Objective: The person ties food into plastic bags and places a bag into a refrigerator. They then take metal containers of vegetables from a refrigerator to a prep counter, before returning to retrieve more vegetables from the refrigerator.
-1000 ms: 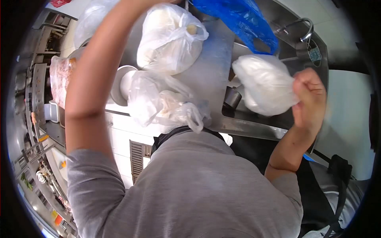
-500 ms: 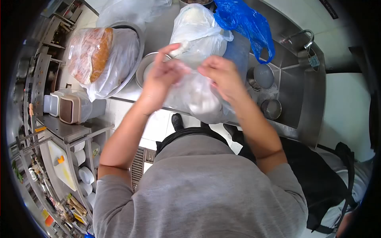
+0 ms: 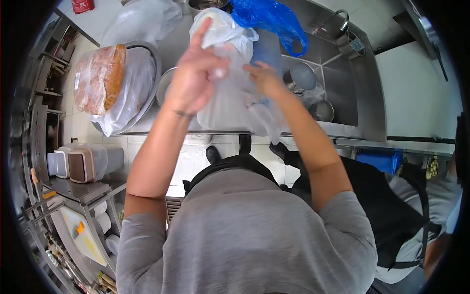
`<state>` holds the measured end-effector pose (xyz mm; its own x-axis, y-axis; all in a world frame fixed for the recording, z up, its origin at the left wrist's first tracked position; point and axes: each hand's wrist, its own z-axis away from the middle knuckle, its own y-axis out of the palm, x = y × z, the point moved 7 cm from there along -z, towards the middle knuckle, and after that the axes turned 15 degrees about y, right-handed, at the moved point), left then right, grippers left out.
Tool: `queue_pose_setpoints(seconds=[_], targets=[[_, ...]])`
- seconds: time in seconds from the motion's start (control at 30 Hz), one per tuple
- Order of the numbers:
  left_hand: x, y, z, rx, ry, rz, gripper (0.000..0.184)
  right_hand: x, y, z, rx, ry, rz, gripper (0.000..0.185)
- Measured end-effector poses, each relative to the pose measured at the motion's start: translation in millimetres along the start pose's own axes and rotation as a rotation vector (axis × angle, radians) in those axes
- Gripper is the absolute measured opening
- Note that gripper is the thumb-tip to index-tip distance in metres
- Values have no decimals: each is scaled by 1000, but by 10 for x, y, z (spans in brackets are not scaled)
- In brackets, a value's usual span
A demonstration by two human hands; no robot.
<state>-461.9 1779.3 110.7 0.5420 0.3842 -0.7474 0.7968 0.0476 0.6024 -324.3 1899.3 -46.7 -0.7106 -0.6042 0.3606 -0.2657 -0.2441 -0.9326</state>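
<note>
White, see-through plastic forms the bag [image 3: 220, 110] between the left hand [image 3: 195, 78] and the right hand [image 3: 267, 81], over the surface [image 3: 172, 51] near its front edge; it should handle light, limp and slippery, best pinched at its rim. Left index finger points out, right fingers reach forward; blur hides whether either hand grips film

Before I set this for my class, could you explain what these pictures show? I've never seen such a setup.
There's no machine: a person is working bare-handed. Every picture comes from one camera worn on that person's head, looking forward and down. The left hand and right hand are at a thin, see-through plastic bag; blur hides whether each grips it. On the metal counter are a white bag and a large bowl; a blue bag lies towards the sink, where metal containers sit.
</note>
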Motion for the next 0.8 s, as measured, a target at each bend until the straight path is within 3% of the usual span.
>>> queue_pose_setpoints(seconds=[0.07,0.17,0.27,0.37,0.47,0.53,0.63,0.73,0.8], targets=[[-100,-122,-155,-119,49,34,78,20,-306,298,-85,-140,486,39],[92,-298,-322,-140,15,24,78,-335,-286,633,-8,56,360,37],[152,-164,-325,-66,-16,-47,79,-491,-604,498,187,-23,641,31],[148,26,-245,36,-33,-129,80,-504,-1113,397,-247,-5,294,26],[125,145,-231,52,-10,-159,81,-504,-386,673,9,58,32,32],[113,178,-242,50,4,-181,81,-533,-220,965,145,217,-74,39],[181,180,-204,49,-36,-187,82,-1079,-118,1295,25,152,-32,50],[322,207,-162,20,-69,-145,83,-1417,195,1383,371,191,142,39],[187,259,-230,-46,27,-174,84,-1466,-80,1116,196,162,107,30]])
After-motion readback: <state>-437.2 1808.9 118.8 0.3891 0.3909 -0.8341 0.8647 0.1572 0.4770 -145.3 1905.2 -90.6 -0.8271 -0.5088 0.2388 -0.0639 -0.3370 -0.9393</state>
